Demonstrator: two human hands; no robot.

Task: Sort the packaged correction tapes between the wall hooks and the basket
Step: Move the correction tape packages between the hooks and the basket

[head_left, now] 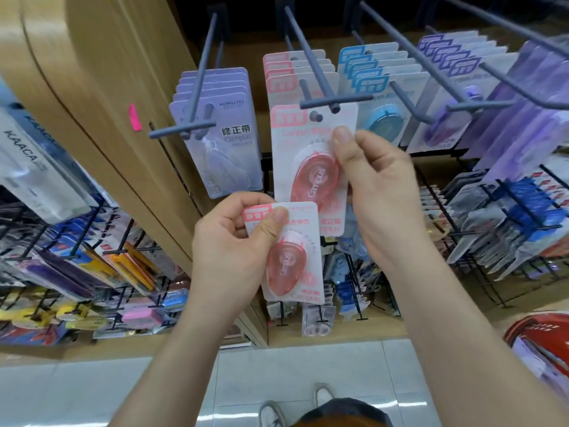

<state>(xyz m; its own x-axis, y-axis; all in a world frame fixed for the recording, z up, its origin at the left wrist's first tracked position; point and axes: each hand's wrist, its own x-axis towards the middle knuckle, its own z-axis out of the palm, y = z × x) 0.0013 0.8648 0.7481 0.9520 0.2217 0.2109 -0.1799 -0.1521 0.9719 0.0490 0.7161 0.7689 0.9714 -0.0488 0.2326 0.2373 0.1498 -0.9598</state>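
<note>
Pink correction tape pack (309,167) hangs at the tip of the grey wall hook (320,84), its right edge pinched by the right hand (381,192). Just below and overlapping it, the left hand (228,251) grips a smaller pink pack (295,263) between thumb and fingers. Lilac packs (221,118) and blue packs (378,87) hang alongside.
</note>
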